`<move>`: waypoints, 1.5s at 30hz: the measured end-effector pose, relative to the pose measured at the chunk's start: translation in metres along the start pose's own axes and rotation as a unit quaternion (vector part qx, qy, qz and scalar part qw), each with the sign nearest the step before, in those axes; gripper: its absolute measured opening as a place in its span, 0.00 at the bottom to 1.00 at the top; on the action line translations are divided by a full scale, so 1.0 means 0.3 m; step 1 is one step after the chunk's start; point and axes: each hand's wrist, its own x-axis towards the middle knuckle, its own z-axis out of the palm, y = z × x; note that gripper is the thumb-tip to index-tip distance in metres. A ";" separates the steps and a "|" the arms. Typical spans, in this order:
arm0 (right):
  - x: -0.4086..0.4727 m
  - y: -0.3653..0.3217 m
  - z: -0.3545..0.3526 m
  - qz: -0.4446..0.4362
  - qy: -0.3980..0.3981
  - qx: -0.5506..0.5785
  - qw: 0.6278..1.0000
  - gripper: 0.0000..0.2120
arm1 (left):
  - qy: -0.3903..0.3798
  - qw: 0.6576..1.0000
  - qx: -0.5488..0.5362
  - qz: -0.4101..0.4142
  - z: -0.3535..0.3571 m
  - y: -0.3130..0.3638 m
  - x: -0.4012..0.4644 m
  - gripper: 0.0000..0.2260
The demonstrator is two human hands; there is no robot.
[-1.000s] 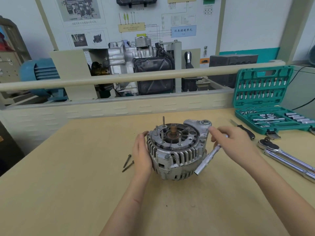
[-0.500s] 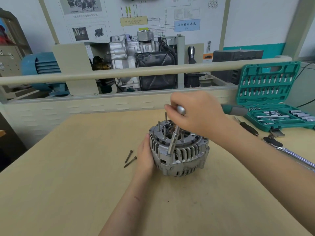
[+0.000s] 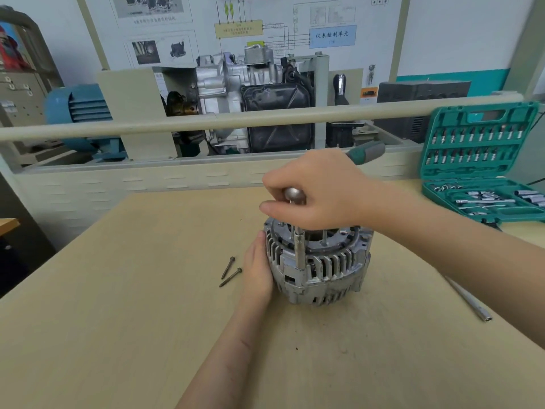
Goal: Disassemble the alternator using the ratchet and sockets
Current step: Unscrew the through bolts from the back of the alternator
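Note:
A silver finned alternator (image 3: 330, 270) stands on the wooden table (image 3: 118, 305). My right hand (image 3: 318, 190) grips the head of a ratchet (image 3: 295, 195); its green and grey handle (image 3: 367, 153) sticks out behind the hand. From the head a long socket extension (image 3: 300, 249) runs straight down onto a bolt at the alternator's front rim. My left hand (image 3: 256, 270) presses flat against the alternator's left side. Two removed long bolts (image 3: 230, 271) lie just left of that hand.
An open green socket case (image 3: 477, 160) sits at the table's back right. A loose extension bar (image 3: 469, 299) lies on the table right of the alternator, partly under my right forearm. A beige rail (image 3: 206, 122) and engine display stand behind the table.
My right hand carried the ratchet from the alternator's right side up over its top, and the extension now stands vertical on the front bolt. The left hand stayed on the housing.

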 end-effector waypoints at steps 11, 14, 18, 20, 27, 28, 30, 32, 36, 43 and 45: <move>0.016 -0.057 -0.006 0.171 -0.087 -0.152 0.970 0.17 | 0.000 1.000 -0.012 -0.010 0.000 -0.005 0.002 0.17; 0.026 -0.078 -0.002 0.214 -0.099 -0.174 0.956 0.17 | -0.006 1.000 -0.005 -0.003 -0.004 -0.004 -0.007 0.18; 0.017 -0.084 -0.011 0.184 -0.083 -0.170 0.965 0.17 | -0.009 1.000 -0.010 0.001 -0.002 -0.003 -0.004 0.20; 0.011 -0.076 -0.014 0.142 -0.072 -0.157 0.975 0.18 | -0.018 1.000 -0.005 0.009 -0.003 0.000 0.003 0.19; 0.002 -0.029 -0.011 0.078 -0.041 -0.137 0.987 0.19 | -0.089 0.994 -0.036 -0.045 -0.007 0.021 0.015 0.18; -0.005 -0.024 -0.011 0.080 -0.035 -0.131 0.988 0.19 | -0.093 0.993 -0.052 -0.054 -0.002 0.020 0.014 0.18; -0.013 -0.016 -0.011 0.084 -0.028 -0.115 0.989 0.19 | -0.097 0.990 -0.082 -0.068 0.004 0.013 0.022 0.20; -0.017 -0.010 -0.011 0.087 -0.024 -0.102 0.991 0.19 | -0.097 0.987 -0.105 -0.078 0.007 0.011 0.031 0.25; -0.030 0.006 -0.009 0.093 -0.010 -0.084 0.992 0.20 | -0.084 0.988 -0.106 -0.078 0.022 0.028 0.019 0.23; -0.037 0.012 -0.010 0.096 0.007 -0.065 0.993 0.20 | -0.095 0.980 -0.142 -0.102 0.020 0.013 0.043 0.29; -0.033 0.007 -0.008 0.099 0.005 -0.072 0.992 0.20 | -0.082 0.980 -0.146 -0.106 0.017 0.003 0.058 0.30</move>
